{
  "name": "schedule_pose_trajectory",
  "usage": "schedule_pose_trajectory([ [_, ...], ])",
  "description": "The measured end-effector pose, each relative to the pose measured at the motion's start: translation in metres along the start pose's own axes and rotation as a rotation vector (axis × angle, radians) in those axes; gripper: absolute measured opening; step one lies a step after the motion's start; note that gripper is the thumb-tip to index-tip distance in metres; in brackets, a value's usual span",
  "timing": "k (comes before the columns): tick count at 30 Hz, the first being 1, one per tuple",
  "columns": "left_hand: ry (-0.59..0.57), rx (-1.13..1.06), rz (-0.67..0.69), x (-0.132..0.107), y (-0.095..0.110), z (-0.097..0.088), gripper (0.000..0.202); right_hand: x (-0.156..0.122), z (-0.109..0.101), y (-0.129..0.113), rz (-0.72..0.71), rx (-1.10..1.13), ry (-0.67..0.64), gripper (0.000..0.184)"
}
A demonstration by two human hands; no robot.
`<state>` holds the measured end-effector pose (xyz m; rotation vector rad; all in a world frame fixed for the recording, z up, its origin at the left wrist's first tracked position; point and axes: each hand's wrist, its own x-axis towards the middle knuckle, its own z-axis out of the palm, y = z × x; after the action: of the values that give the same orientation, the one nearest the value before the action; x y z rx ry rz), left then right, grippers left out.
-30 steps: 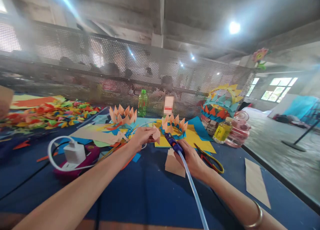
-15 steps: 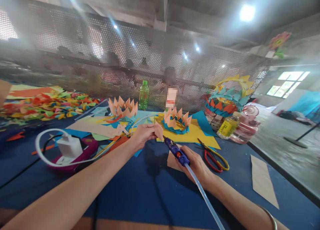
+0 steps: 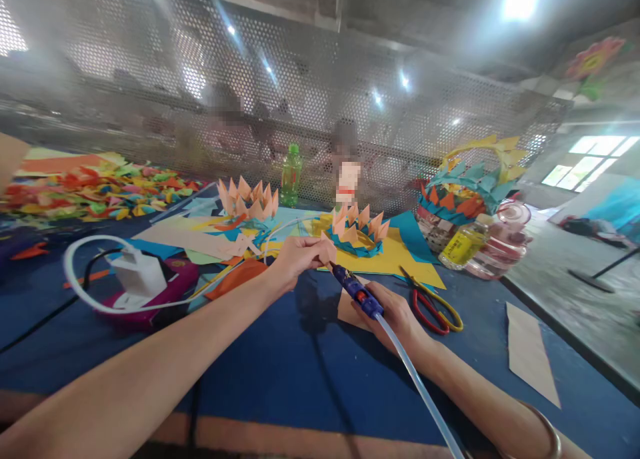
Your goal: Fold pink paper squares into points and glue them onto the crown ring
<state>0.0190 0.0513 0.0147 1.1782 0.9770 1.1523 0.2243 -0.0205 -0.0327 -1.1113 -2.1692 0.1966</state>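
Note:
My left hand (image 3: 299, 260) pinches a small folded piece of peach paper (image 3: 328, 250) above the table. Wrapped round a blue hot glue gun (image 3: 356, 291) is my right hand (image 3: 395, 312), and a long clear glue stick (image 3: 417, 382) trails from the gun's back end. The gun's nozzle points at the lower edge of the folded paper; whether they touch I cannot tell. Just behind the hands, a ring of peach paper points on a blue base (image 3: 367, 249) rests on yellow paper (image 3: 423, 272). A similar peach paper ring (image 3: 249, 202) stands further left.
Red-and-yellow-handled scissors (image 3: 435, 309) and a peach paper strip (image 3: 533, 352) lie to the right. Bottles (image 3: 463, 242) stand by a paper-trimmed basket (image 3: 445, 202). A purple power strip (image 3: 170, 286) with a white plug sits left, before a heap of coloured paper pieces (image 3: 125, 192). A mesh screen rises behind.
The folded peach paper has turned in my left fingers and sits closer against the nozzle. Both hands keep their holds. The view has shifted slightly.

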Motion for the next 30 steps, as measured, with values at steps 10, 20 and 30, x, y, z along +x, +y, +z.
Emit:
schedule_pose_trajectory([
  [10, 0.037, -0.003, -0.026, 0.001, -0.002, 0.002, 0.021, 0.005, -0.006, -0.01, 0.022, 0.001, -0.03, 0.009],
  [20, 0.038, -0.005, -0.022, 0.002, -0.002, 0.001, 0.021, 0.003, -0.004, -0.005, 0.035, 0.021, -0.05, 0.008],
  [30, 0.009, 0.019, -0.005, -0.003, 0.003, 0.002, 0.027, 0.001, -0.001, -0.003, 0.055, 0.045, -0.075, 0.012],
])
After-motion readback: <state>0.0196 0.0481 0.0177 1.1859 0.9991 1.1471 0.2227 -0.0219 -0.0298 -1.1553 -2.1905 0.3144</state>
